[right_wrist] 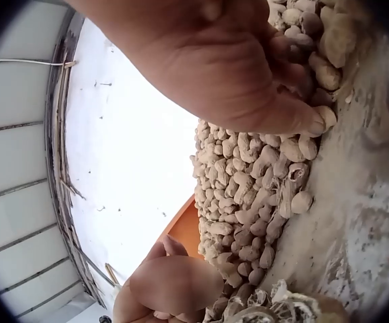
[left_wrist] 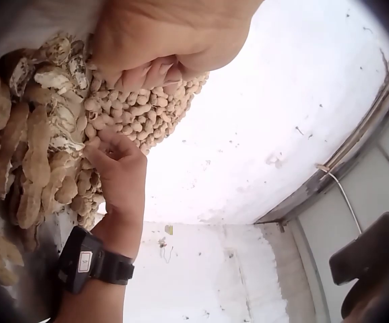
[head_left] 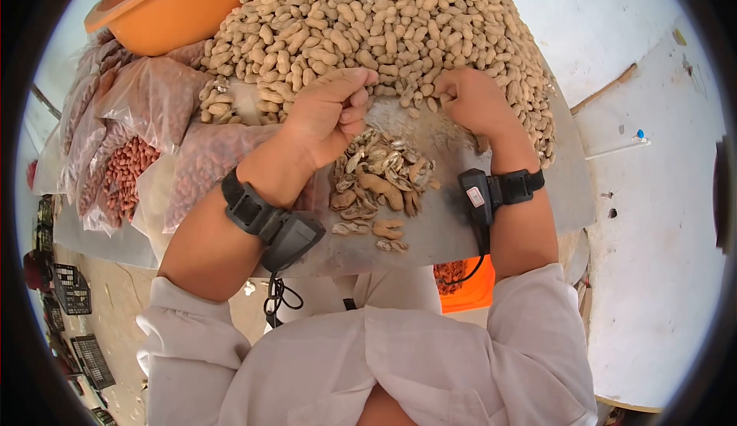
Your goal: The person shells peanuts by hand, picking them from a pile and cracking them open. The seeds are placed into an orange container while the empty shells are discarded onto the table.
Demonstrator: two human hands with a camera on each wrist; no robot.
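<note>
Tan peanuts in the shell (head_left: 384, 23) fill the whole upper middle of the head view, a big heap on a grey metal table (head_left: 530, 196), and both your hands are working right at its lower edge.

Your left hand (head_left: 326, 115) sits just left of centre, fingers curled in tight with the thumb pressed over them. Looks like you've got something pinched in there, but I can't tell what from any angle; the left wrist view only shows the curled fingers (left_wrist: 155, 70) against the pile. Your right hand (head_left: 468, 100) is a bit right of centre, also curled, its fingertips dug into the edge of the heap. In the right wrist view the thumb (right_wrist: 295, 118) presses on a peanut at the rim of the pile, so you're gripping nuts there.

Below and between your hands, dead centre of the frame, there's a smaller pile of cracked empty shells (head_left: 380, 176), with a few more strays just under it.

An orange plastic bowl (head_left: 165, 4) leans on the heap in the upper left. Down the left side are clear bags of shelled reddish peanuts (head_left: 123, 169). Black wrist straps with cameras are on both arms, and you're wearing white sleeves.
</note>
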